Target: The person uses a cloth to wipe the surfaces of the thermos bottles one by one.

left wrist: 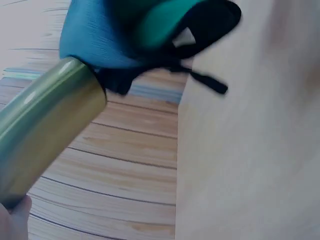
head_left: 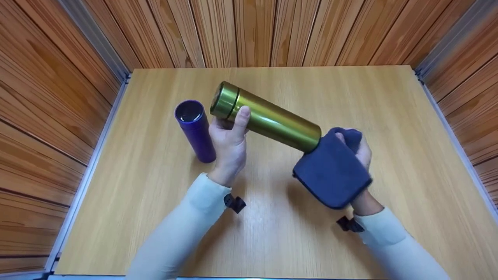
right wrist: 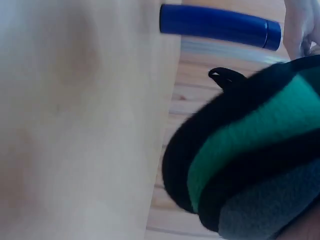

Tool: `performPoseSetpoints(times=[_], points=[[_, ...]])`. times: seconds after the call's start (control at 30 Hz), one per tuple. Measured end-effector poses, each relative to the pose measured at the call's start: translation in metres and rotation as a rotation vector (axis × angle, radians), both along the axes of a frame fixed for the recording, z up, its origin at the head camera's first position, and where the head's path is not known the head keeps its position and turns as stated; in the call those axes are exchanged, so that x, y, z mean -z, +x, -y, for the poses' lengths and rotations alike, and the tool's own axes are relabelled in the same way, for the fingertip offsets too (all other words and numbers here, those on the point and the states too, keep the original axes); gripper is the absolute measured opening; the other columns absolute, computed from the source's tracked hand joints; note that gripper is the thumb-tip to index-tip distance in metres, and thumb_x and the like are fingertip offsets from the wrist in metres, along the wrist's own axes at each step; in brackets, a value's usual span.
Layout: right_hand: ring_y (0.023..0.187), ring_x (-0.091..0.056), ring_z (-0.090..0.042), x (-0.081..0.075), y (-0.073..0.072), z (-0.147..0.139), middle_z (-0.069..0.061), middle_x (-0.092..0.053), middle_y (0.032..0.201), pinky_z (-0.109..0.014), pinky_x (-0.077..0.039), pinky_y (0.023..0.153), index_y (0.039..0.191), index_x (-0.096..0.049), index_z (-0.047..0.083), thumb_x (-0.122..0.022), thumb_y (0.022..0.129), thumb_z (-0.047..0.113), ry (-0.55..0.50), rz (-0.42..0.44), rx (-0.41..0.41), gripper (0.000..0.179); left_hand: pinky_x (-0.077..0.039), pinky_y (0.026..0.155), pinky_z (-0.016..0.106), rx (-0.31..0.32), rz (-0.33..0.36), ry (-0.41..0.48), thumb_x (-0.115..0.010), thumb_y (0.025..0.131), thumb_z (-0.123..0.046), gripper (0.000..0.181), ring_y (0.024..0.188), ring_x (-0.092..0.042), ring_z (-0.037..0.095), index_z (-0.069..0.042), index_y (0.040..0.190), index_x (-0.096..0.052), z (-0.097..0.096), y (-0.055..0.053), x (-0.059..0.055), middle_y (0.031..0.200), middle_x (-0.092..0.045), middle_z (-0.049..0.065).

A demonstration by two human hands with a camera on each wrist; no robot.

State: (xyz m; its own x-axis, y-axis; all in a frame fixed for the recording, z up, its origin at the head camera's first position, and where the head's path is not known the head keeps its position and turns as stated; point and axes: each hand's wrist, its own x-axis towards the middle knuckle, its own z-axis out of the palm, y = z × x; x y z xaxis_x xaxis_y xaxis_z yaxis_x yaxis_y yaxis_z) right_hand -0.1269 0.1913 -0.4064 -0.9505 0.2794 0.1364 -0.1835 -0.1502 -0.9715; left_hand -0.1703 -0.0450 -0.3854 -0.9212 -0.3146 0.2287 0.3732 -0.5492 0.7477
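My left hand point(head_left: 229, 146) grips a shiny green-gold thermos flask point(head_left: 278, 116) near its capped end, thumb along the side. The flask is held tilted above the table, its base pointing right. In my right hand point(head_left: 364, 155) is a dark blue fabric zip pouch point(head_left: 332, 171), its upper edge bunched in the fingers. The flask's base meets the pouch's upper left edge. From the right wrist view, the pouch's mouth gapes and shows a green lining point(right wrist: 250, 127); a zipper pull point(left wrist: 210, 82) dangles in the left wrist view.
A purple thermos flask point(head_left: 200, 138) stands upright on the wooden table point(head_left: 148, 217), just left of my left hand. Wood-plank walls point(head_left: 253, 35) rise behind the table and on both sides, with grey metal rails point(head_left: 97, 42) at the corners.
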Motion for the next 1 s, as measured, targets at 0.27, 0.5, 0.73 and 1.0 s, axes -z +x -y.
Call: performPoseSetpoints(times=[0.27,0.5,0.73,1.0], points=[[0.088,-0.062,-0.016,0.023,-0.015,-0.032,-0.005,-0.068,0.098,-0.023,-0.049,0.081,0.112,-0.064,-0.008,-0.067,0.098,0.001,0.489,-0.261,0.069,0.017,-0.060,0.083,0.042,-0.075,-0.052,-0.395,-0.083,0.085,-0.006,0.044,0.096,-0.069,0.025,0.001,0.122,-0.060,0.005,-0.006,0.008,0.110,-0.069,0.012],[0.083,-0.062,-0.009,0.024,-0.017,-0.047,-0.008,-0.068,0.094,-0.018,-0.047,0.076,0.111,-0.066,-0.006,-0.072,0.094,0.000,0.657,-0.227,0.015,0.019,-0.057,0.094,0.038,-0.091,-0.081,-0.628,-0.089,0.083,-0.019,0.060,0.112,-0.068,0.019,-0.002,0.132,-0.058,0.008,-0.010,0.018,0.125,-0.069,0.006],[0.085,-0.064,-0.009,0.016,-0.013,-0.059,-0.002,-0.070,0.097,-0.018,-0.046,0.077,0.113,-0.067,0.000,-0.070,0.099,0.013,0.753,-0.110,-0.043,0.020,-0.050,0.105,0.038,-0.024,0.006,-0.738,-0.088,0.084,-0.027,0.067,0.125,-0.060,0.013,-0.007,0.139,-0.055,0.011,-0.016,0.027,0.135,-0.063,0.001],[0.080,-0.060,-0.009,0.011,-0.014,-0.074,-0.003,-0.065,0.090,-0.019,-0.043,0.070,0.114,-0.065,0.001,-0.067,0.101,0.024,0.850,-0.039,-0.058,0.026,-0.047,0.109,0.038,0.046,0.079,-0.811,-0.087,0.084,-0.029,0.070,0.128,-0.058,0.013,-0.010,0.142,-0.053,0.012,-0.025,0.041,0.139,-0.061,-0.001]])
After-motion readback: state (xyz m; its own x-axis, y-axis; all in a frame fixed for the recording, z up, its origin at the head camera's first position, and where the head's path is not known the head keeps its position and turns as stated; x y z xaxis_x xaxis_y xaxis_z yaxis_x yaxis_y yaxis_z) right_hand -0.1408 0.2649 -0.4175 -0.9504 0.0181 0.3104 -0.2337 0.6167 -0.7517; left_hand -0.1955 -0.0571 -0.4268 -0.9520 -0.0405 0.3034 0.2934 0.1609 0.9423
